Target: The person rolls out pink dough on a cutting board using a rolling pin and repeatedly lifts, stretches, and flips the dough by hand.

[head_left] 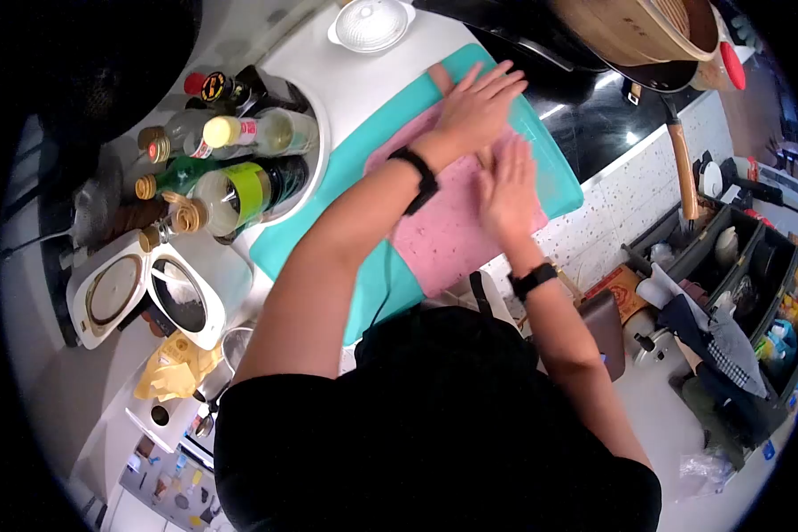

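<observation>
pink sheet [443, 232], in the head view, is spread over the teal mat [363, 142], beneath left hand [477, 108] and right hand [508, 193], both opened, fingers extended; seemingly light and floppy, it is best held by a bare corner.

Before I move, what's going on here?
A person has both hands over a pink sheet spread on a teal mat. The left hand is open, seemingly over a tan rod that is mostly hidden; the right hand is open beside it. Blur leaves it unclear whether either presses down.
</observation>
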A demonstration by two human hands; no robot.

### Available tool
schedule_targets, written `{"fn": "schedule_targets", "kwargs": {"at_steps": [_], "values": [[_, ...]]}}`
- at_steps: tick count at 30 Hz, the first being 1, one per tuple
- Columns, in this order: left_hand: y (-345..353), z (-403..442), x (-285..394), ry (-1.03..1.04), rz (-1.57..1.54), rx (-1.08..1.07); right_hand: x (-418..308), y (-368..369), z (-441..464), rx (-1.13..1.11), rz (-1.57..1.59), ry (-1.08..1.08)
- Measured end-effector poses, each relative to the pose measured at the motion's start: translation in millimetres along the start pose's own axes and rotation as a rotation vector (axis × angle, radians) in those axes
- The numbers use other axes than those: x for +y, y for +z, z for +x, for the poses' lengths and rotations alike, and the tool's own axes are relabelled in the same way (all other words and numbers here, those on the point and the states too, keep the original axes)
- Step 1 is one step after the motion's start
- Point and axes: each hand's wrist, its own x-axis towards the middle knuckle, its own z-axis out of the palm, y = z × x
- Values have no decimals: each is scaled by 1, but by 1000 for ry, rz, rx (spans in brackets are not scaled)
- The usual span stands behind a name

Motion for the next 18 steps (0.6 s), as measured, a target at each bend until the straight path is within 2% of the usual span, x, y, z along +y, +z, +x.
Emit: {"fn": "schedule_targets", "kwargs": {"at_steps": [1, 3, 7, 9, 13, 15, 17, 18], "values": [[-8, -16, 1, 13, -4, -5, -9, 2, -11, -54, 11, -28], [-4, -39, -1, 16, 181, -96, -12, 9, -14, -42, -32, -10], [20, -27, -5, -4, 157, -117, 8, 11, 1, 18, -114, -12], [23, 2, -2, 17, 280, -118, 30, 12, 17, 44, -144, -37], [43, 31, -1, 21, 236, -38, 53, 0, 36, 148, -166, -17], [38, 28, -5, -30, 11, 22, 46, -12, 33, 203, -143, -46], [21, 11, -9, -30, -10, 18, 31, -26, 24, -150, -73, 28], [9, 0, -10, -31, -43, 15, 29, -23, 24, -149, -66, 25]]}}
